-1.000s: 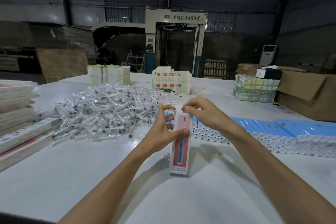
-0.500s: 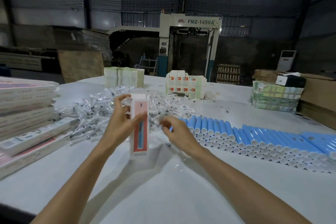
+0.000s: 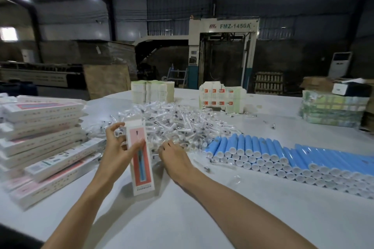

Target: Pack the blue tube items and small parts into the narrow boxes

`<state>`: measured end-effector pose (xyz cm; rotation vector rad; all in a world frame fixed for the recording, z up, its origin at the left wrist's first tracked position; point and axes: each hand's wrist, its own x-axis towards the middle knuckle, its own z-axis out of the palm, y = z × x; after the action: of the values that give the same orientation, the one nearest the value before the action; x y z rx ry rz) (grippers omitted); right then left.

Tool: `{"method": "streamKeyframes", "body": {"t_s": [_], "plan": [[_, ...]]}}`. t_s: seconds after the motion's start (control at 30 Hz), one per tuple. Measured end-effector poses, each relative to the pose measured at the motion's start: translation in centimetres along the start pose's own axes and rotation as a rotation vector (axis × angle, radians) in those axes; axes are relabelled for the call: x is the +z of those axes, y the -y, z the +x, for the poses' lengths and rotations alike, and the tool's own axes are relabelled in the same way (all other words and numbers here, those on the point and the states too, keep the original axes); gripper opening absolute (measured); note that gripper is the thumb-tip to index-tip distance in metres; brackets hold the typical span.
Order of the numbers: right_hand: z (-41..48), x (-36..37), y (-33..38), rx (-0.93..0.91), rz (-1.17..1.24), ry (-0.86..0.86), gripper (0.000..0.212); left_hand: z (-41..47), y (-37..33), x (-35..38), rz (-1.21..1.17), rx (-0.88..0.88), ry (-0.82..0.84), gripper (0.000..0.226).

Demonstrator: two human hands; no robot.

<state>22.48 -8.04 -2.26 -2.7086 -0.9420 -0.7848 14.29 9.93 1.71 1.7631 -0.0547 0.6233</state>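
My left hand (image 3: pixel 117 147) grips a narrow white box with a pink panel (image 3: pixel 139 157), held upright over the table with its top end open. My right hand (image 3: pixel 174 153) reaches down into the near edge of the heap of small clear-wrapped parts (image 3: pixel 178 125); its fingertips are hidden among them, so I cannot tell whether it holds one. Blue tubes with white caps (image 3: pixel 283 155) lie stacked in rows to the right.
A stack of filled narrow boxes (image 3: pixel 42 137) sits at the left. At the back of the white table (image 3: pixel 182 218) stand bundles of flat cartons (image 3: pixel 152 91), (image 3: pixel 222 98) and a wrapped green stack (image 3: pixel 332 109). A large machine stands behind.
The box has shifted left in my left hand and rides a little higher. My right hand left the box's top and dropped to the heap of small parts.
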Motion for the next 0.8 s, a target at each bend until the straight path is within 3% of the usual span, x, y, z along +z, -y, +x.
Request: {"method": "streamKeyframes", "body": {"t_s": [0.1,0.27,0.4,0.6,0.8], "plan": [[-0.6,-1.2,-0.3,0.072,0.107,-0.074,0.025,-0.3,-0.3,0.8,-0.012,0.014,0.023,0.07],[-3.2,-6.2,-3.3,0.396,0.611,-0.256,0.002,-1.4,-2.5,4.2,-0.001,0.042,0.175,0.067],[-6.9,-12.6,-7.0,0.561,0.998,-0.481,0.043,-2.7,-4.9,8.4,0.016,0.084,0.328,0.069],[-10.5,-22.1,-10.1,0.446,1.003,-0.801,0.021,-4.4,-8.2,16.5,0.004,0.24,0.501,0.064],[-12.3,-25.0,-10.4,0.404,0.804,-0.743,0.028,-7.0,-9.1,22.2,-0.129,0.296,0.564,0.067]]}}
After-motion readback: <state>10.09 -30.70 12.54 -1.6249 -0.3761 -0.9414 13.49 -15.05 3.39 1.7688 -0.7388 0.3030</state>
